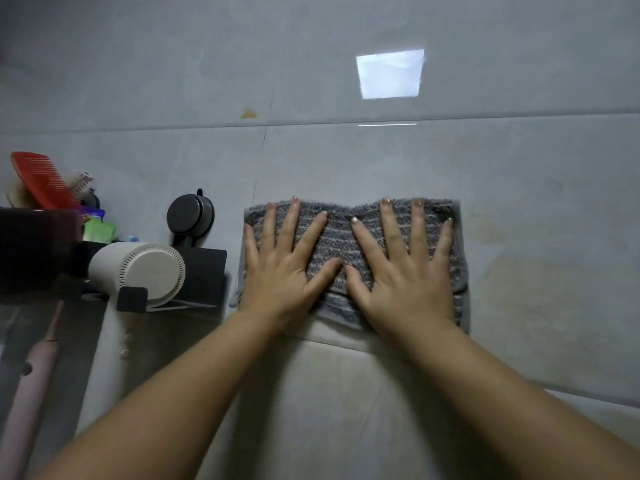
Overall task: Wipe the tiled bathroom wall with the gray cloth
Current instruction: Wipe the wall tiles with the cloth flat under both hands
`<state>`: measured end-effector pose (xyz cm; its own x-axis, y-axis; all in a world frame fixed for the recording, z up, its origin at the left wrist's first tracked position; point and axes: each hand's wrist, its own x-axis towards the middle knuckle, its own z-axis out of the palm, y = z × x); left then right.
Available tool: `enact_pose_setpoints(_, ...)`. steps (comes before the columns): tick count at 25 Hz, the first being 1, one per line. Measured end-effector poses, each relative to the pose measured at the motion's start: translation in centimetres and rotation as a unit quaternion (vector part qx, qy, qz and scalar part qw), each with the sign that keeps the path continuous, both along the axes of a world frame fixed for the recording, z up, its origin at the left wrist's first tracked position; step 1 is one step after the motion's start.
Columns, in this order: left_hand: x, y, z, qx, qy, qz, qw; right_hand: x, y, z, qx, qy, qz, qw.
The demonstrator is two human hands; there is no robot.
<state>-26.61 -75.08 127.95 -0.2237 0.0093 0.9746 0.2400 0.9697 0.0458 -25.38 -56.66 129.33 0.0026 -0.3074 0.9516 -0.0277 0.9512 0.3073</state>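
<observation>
Pressing flat against the tiled wall [381, 161], both hands lie spread on the gray cloth [337, 235] at the centre of the frame. The left hand [280, 268] covers the cloth's left half with straight, fanned fingers, and the right hand [405, 271] covers the right half in the same way. Neither hand curls round the fabric or pinches it. The two thumbs point toward each other, and their tips nearly meet over the middle of the cloth. The cloth is striped and fluffy, and a second layer shows below an edge near the wrists. Its top edge reaches just past the fingertips. Its bottom edge sits close above a grout line that slants across the lower part of the frame. Another grout line crosses the wall higher up, and a small yellow stain [248, 113] sits just above that line. A bright square reflection [390, 73] shines on the glossy tile in the upper right of the frame. Just left of the cloth, a white hair dryer [138, 271] rests in a black holder [207, 268]. A dark round suction mount [190, 213] is stuck to the wall above the holder. At the far left a red comb [38, 178] stands up from a dark container [34, 244]. A pink toothbrush [27, 393] hangs in the lower left corner.
</observation>
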Motion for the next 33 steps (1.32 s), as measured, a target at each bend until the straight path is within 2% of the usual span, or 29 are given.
enact_pose_setpoints(3, 0.3, 2.3, 4.4, 0.015, -0.008, -0.01, 1.0, 0.2, 2.1, 4.2, -0.028, -0.014, -0.013, 0.999)
enact_pose_setpoints(5, 0.4, 4.2, 5.1, -0.005, 0.01, -0.018, 1.0, 0.5, 4.0, 4.1, -0.053, -0.01, -0.016, 0.998)
enact_pose_setpoints(8, 0.4, 5.5, 1.1, -0.05, 0.048, -0.01, 0.998, 1.2, 5.3, -0.2, -0.072, 0.001, 0.0, 0.997)
enact_pose_setpoints(10, 0.2, 5.3, -2.5, -0.072, 0.053, 0.002, 0.996, 1.4, 5.0, -3.3, -0.045, -0.009, -0.003, 0.999)
enact_pose_setpoints(12, 0.0, 5.2, -3.1, -0.073, 0.048, 0.011, 0.996, 1.2, 5.0, -3.6, -0.013, -0.017, -0.014, 1.0)
enact_pose_setpoints(14, 0.2, 6.1, -0.4, -0.05, 0.039, 0.012, 0.998, 1.2, 5.6, -0.8, -0.003, -0.018, -0.016, 1.0)
enact_pose_setpoints(17, 0.9, 9.2, 5.3, -0.016, 0.015, -0.008, 1.0, 1.7, 8.8, 4.8, -0.047, -0.049, -0.036, 0.997)
enact_pose_setpoints(19, 1.2, 11.9, 7.0, -0.024, 0.025, -0.014, 0.999, 2.1, 11.7, 6.0, -0.069, -0.046, -0.038, 0.996)
enact_pose_setpoints(23, 1.4, 15.1, 3.0, -0.072, 0.066, -0.025, 0.995, 2.6, 14.7, 1.1, -0.098, -0.009, -0.018, 0.995)
enact_pose_setpoints(27, 0.9, 12.5, -3.8, -0.111, 0.079, -0.007, 0.991, 2.6, 12.6, -5.1, -0.072, -0.021, -0.016, 0.997)
enact_pose_setpoints(31, 0.9, 12.8, -2.2, -0.075, 0.072, 0.0, 0.995, 2.2, 12.2, -3.5, -0.009, -0.023, -0.009, 1.0)
enact_pose_setpoints(33, 1.2, 14.9, -0.2, -0.047, 0.064, -0.011, 0.997, 2.2, 14.3, -1.5, -0.012, -0.012, -0.003, 1.0)
